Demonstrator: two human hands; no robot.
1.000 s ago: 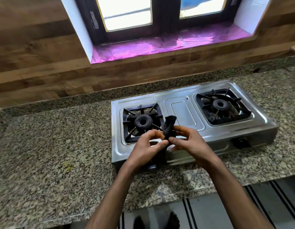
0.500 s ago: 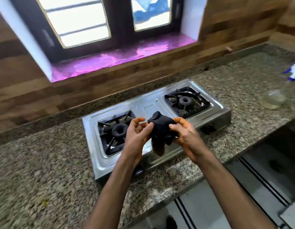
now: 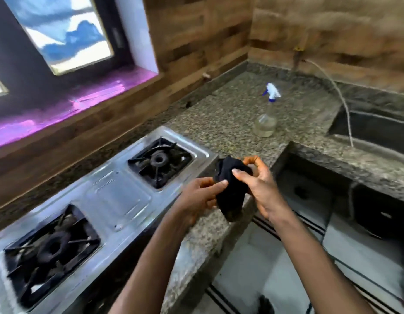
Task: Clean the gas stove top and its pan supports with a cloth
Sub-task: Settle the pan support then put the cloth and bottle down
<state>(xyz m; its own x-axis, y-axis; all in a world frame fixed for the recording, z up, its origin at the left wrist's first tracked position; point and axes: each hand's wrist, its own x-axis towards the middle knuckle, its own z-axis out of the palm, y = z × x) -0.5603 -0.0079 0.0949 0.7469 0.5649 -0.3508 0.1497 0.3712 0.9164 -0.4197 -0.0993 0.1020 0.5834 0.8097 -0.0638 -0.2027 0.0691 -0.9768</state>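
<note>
A two-burner steel gas stove (image 3: 115,196) lies on the granite counter, with a black pan support over its left burner (image 3: 49,250) and another over its right burner (image 3: 160,160). A black cloth (image 3: 230,193) hangs bunched in the air just past the stove's right end. My left hand (image 3: 201,198) pinches the cloth's left side with thumb and fingers. My right hand (image 3: 257,184) grips it from the right, with the thumb across its top.
A clear spray bottle (image 3: 265,123) with a white and blue trigger stands on the granite counter (image 3: 219,118) to the right of the stove. A sink (image 3: 377,132) with a thin hose lies at the far right. The counter's front edge drops to a tiled floor.
The view has swung right, so the stove now lies to the left and the spray bottle and sink have come into view. Both hands have carried the cloth right, past the stove's right end.
</note>
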